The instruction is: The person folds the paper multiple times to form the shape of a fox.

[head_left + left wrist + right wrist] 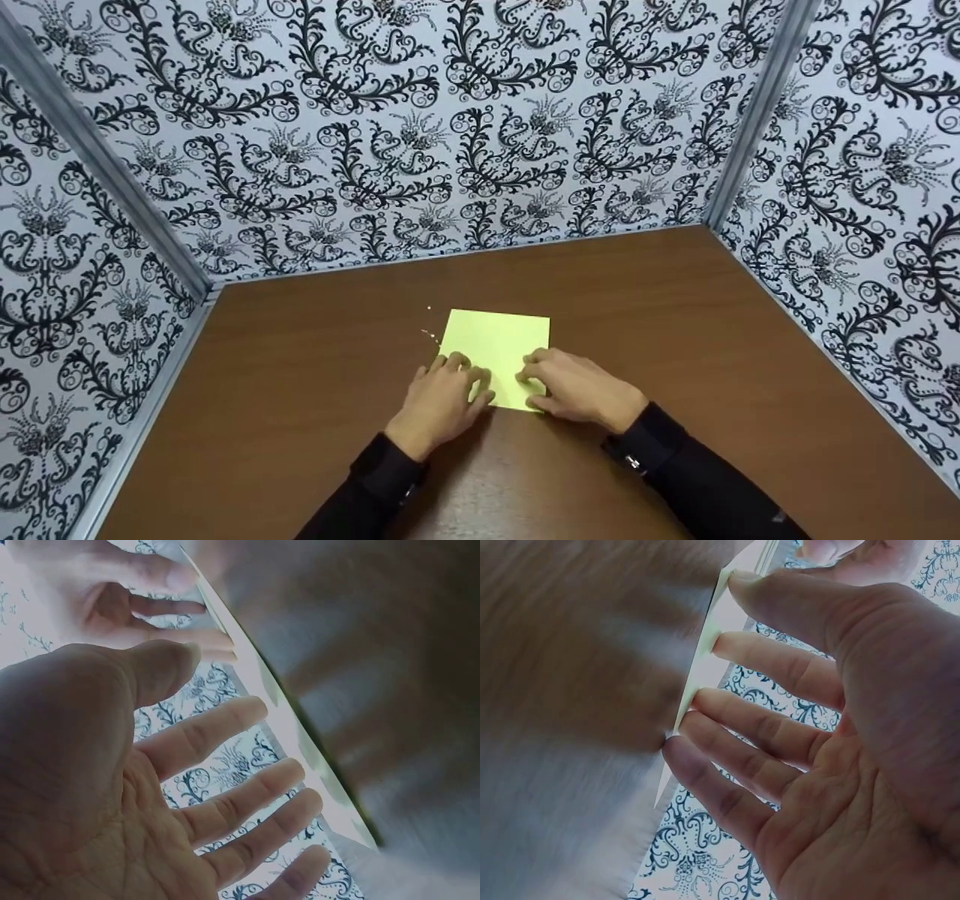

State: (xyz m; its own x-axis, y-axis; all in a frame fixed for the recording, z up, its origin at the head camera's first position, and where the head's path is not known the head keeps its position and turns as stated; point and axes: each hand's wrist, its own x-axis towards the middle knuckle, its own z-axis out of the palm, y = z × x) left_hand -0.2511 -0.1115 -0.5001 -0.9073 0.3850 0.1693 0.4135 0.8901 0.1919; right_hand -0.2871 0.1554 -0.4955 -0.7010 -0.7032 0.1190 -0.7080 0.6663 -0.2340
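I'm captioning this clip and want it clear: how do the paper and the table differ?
The paper is yellow, the table brown. The paper is a small, near-square sheet; the table is far larger. The paper looks plain, while the table shows faint wood grain. Both look flat.

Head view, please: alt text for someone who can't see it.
A person's left hand touches the lower left of a yellow paper sheet lying on a brown table, and their right hand touches its lower right. White walls with black scrollwork stand at the back and on both sides.
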